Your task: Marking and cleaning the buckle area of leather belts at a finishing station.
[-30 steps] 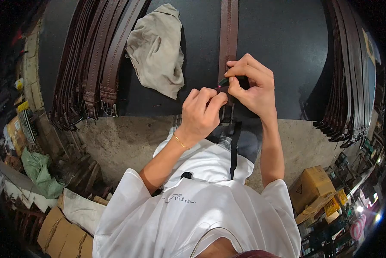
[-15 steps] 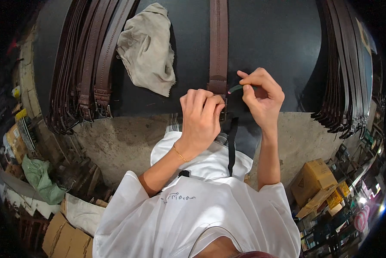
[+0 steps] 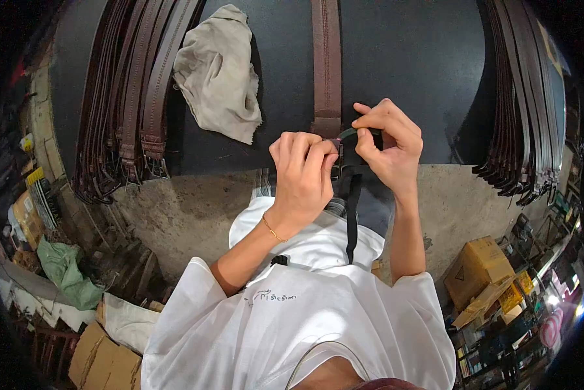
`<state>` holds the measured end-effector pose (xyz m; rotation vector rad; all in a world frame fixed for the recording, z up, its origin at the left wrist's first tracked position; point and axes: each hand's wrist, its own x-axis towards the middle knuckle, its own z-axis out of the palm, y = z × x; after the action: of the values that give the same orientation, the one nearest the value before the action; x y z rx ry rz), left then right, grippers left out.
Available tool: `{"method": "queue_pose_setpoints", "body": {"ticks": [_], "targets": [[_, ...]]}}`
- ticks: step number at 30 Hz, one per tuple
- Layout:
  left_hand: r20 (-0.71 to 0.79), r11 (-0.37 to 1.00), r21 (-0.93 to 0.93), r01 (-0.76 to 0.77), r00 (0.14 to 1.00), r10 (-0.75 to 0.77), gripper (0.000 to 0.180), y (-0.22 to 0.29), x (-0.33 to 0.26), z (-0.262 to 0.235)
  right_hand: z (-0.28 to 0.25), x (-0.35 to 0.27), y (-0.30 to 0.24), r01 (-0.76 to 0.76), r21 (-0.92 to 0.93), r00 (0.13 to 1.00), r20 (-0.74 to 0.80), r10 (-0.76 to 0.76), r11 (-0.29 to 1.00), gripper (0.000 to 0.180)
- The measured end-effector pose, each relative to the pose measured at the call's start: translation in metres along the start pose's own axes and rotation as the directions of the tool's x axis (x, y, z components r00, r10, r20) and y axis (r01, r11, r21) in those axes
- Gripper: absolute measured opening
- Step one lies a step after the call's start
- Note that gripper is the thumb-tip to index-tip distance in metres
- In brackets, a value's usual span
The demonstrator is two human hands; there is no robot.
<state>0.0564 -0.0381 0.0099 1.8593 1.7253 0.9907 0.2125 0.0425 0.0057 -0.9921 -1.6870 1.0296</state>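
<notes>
A dark brown leather belt (image 3: pixel 327 65) lies lengthwise down the middle of the black table, its buckle end toward me. My left hand (image 3: pixel 301 174) is closed on that end, fingers bent over the metal buckle (image 3: pixel 336 170), which they partly cover. Between the thumb and fingers of my right hand (image 3: pixel 396 146) is a thin dark green strip (image 3: pixel 348 134) with a pink tip. Its tip reaches the belt end beside my left fingers; whether they touch I cannot tell. A crumpled beige cloth (image 3: pixel 217 78) rests left of the belt.
Rows of brown belts (image 3: pixel 132 91) hang over the table (image 3: pixel 409 58) edge at the left, with more belts (image 3: pixel 522 97) at the right. Below stand a cardboard box (image 3: pixel 477 273) on the right and a green sack (image 3: pixel 67 273) among clutter on the left.
My right hand has moved slightly left, bringing the green strip's pink tip closer to my left fingers and the belt end. My left hand keeps its hold on the buckle end.
</notes>
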Motion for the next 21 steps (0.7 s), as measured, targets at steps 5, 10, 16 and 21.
{"method": "queue_pose_setpoints", "body": {"ticks": [5,10,16,21], "targets": [[0.018,1.000,0.000,-0.009,1.000,0.009,0.019,-0.0007,-0.0013,0.0002,-0.0003,-0.0003,-0.0001,-0.004,0.006,1.000,0.007,0.004,1.000,0.019],[0.000,1.000,-0.002,-0.013,1.000,0.013,0.009,-0.0004,0.0003,0.0004,-0.0006,0.0002,0.0021,0.022,-0.046,1.000,0.015,-0.021,0.999,0.016],[0.003,0.999,-0.026,-0.019,1.000,0.019,0.009,-0.0018,-0.0006,-0.0020,-0.0016,-0.0011,-0.0012,-0.067,0.054,0.997,-0.036,0.069,0.996,0.015],[0.021,0.998,-0.055,-0.026,0.999,0.027,0.008,-0.0050,-0.0020,-0.0040,-0.0048,-0.0033,0.0047,-0.093,0.157,0.992,-0.073,0.106,0.983,0.015]]}}
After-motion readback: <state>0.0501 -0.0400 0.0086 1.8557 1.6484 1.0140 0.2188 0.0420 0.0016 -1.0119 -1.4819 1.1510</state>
